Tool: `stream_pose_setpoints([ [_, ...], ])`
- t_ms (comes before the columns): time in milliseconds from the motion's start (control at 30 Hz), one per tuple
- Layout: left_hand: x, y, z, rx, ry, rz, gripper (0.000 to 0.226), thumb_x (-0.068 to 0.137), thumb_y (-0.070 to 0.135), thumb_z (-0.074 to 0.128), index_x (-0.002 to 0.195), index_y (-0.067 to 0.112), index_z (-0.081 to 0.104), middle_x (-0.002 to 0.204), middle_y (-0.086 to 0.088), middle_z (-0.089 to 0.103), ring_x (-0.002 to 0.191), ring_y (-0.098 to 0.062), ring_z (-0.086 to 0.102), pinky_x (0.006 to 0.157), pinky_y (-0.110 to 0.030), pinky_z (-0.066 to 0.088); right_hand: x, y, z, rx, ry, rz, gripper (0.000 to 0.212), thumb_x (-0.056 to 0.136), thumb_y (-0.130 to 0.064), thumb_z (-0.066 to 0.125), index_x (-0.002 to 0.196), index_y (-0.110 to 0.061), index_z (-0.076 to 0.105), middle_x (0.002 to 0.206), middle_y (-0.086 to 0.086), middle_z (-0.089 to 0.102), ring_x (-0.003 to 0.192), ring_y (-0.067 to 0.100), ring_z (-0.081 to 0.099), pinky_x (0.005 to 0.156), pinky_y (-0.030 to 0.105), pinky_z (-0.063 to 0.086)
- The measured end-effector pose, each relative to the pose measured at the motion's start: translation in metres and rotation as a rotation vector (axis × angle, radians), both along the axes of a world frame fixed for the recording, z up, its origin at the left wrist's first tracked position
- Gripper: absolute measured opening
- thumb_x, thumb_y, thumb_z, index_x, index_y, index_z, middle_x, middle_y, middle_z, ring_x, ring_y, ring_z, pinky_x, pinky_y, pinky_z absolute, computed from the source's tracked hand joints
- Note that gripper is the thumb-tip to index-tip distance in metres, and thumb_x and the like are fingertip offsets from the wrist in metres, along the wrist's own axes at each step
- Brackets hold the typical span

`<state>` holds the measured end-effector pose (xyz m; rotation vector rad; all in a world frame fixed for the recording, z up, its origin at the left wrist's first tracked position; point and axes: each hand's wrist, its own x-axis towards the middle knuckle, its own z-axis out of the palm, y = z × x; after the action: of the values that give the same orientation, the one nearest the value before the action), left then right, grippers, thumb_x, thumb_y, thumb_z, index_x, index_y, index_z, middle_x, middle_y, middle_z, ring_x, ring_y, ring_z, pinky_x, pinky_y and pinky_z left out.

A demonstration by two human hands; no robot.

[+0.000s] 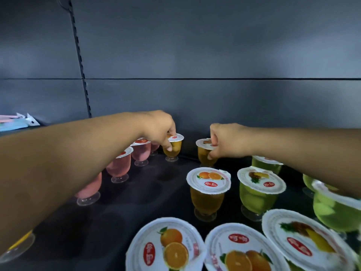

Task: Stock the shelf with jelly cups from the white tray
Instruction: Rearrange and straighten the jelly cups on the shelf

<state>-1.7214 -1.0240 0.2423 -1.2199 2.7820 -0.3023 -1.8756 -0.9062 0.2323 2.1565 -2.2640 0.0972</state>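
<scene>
Each hand is pinching a footed clear plastic orange jelly cup at the dark shelf [136, 202] back: left hand [160, 130] gripping one [172, 148], right hand [224, 140] the other [205, 153]. Both are best lowered level, feet flat, before releasing.

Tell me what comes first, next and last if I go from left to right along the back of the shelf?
Pink jelly cups → left hand holding an orange jelly cup → right hand holding another orange jelly cup → green jelly cup.
</scene>
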Motion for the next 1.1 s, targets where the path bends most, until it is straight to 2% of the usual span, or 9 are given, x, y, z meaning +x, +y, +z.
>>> stream_pose_setpoints([
  [200, -0.007, 0.006, -0.001, 0.004, 0.068, -0.009, 0.037, 0.079, 0.032, 0.07, 0.114, 0.026, 0.063, 0.1, -0.002, 0.067, 0.091, -0.02, 0.06, 0.076, -0.028, 0.047, 0.007, -0.007, -0.006, 0.034, 0.122, 0.006, 0.034, 0.088, -0.039, 0.058, 0.073, -0.016, 0.038, 0.088, 0.004, 0.048, 0.081, 0.02, 0.047, 0.051, 0.023, 0.031],
  [333, -0.009, 0.005, -0.001, 0.023, 0.042, 0.012, 0.042, 0.077, 0.036, 0.071, 0.116, 0.026, 0.061, 0.097, -0.008, 0.07, 0.09, -0.023, 0.064, 0.076, -0.028, 0.049, 0.015, -0.013, -0.004, 0.047, 0.163, -0.004, 0.032, 0.089, -0.041, 0.056, 0.099, -0.011, 0.053, 0.072, 0.002, 0.044, 0.067, 0.017, 0.046, 0.048, 0.023, 0.031],
  [400, -0.007, 0.011, 0.003, 0.023, 0.038, 0.024, 0.046, 0.078, 0.037, 0.07, 0.121, 0.023, 0.059, 0.107, -0.005, 0.068, 0.098, -0.021, 0.062, 0.084, -0.03, 0.049, 0.017, -0.014, 0.002, 0.089, 0.233, -0.018, 0.043, 0.088, -0.045, 0.055, 0.109, -0.008, 0.055, 0.075, 0.003, 0.049, 0.07, 0.018, 0.05, 0.05, 0.023, 0.034],
  [500, 0.0, 0.032, 0.018, 0.036, 0.141, 0.027, 0.049, 0.083, 0.038, 0.065, 0.127, 0.02, 0.054, 0.125, 0.004, 0.059, 0.113, -0.014, 0.054, 0.089, -0.02, 0.04, 0.011, -0.01, 0.02, 0.149, 0.228, -0.013, 0.039, 0.088, -0.046, 0.055, 0.089, -0.007, 0.057, 0.078, 0.008, 0.057, 0.067, 0.02, 0.054, 0.054, 0.025, 0.041],
  [633, 0.014, 0.079, 0.042, 0.218, 0.342, -0.049, 0.041, 0.068, 0.055, 0.067, 0.1, 0.03, 0.07, 0.095, 0.022, 0.067, 0.088, 0.004, 0.06, 0.083, -0.017, 0.045, 0.001, 0.021, 0.05, 0.215, 0.074, 0.064, 0.029, 0.087, -0.04, 0.059, 0.084, -0.012, 0.059, 0.069, -0.003, 0.053, 0.059, 0.008, 0.05, 0.055, 0.019, 0.043],
  [767, 0.02, 0.118, 0.042, 0.443, 0.286, -0.118, 0.054, 0.045, 0.07, 0.075, 0.091, 0.042, 0.067, 0.095, 0.021, 0.068, 0.095, -0.001, 0.063, 0.082, -0.03, 0.056, -0.005, 0.06, 0.057, 0.245, -0.024, 0.131, 0.024, 0.083, -0.044, 0.06, 0.076, -0.021, 0.06, 0.072, -0.009, 0.057, 0.065, 0.003, 0.053, 0.061, 0.017, 0.044],
  [900, 0.013, 0.134, 0.029, 0.458, 0.174, -0.08, 0.062, 0.039, 0.064, 0.074, 0.096, 0.048, 0.056, 0.088, 0.044, 0.057, 0.104, 0.001, 0.059, 0.081, -0.051, 0.054, 0.0, 0.088, 0.056, 0.129, -0.02, 0.19, 0.031, 0.077, -0.048, 0.061, 0.091, -0.022, 0.069, 0.094, -0.002, 0.07, 0.091, 0.013, 0.063, 0.087, 0.028, 0.05],
  [967, 0.011, 0.135, 0.022, 0.441, 0.161, -0.092, 0.074, 0.035, 0.067, 0.069, 0.105, 0.047, 0.056, 0.091, 0.04, 0.059, 0.102, -0.001, 0.06, 0.087, -0.053, 0.051, 0.009, 0.102, 0.056, 0.099, -0.084, 0.248, 0.029, 0.075, -0.047, 0.062, 0.089, -0.023, 0.07, 0.094, -0.002, 0.071, 0.086, 0.007, 0.063, 0.083, 0.023, 0.049],
  [1100, 0.006, 0.145, 0.014, 0.322, 0.125, -0.164, 0.028, 0.067, 0.046, 0.077, 0.074, 0.044, 0.05, 0.073, 0.034, 0.053, 0.076, 0.007, 0.056, 0.077, -0.011, 0.046, 0.03, 0.13, 0.057, 0.106, -0.19, 0.361, 0.03, 0.073, -0.044, 0.063, 0.085, -0.018, 0.072, 0.067, -0.011, 0.066, 0.06, -0.006, 0.056, 0.063, 0.012, 0.047],
])
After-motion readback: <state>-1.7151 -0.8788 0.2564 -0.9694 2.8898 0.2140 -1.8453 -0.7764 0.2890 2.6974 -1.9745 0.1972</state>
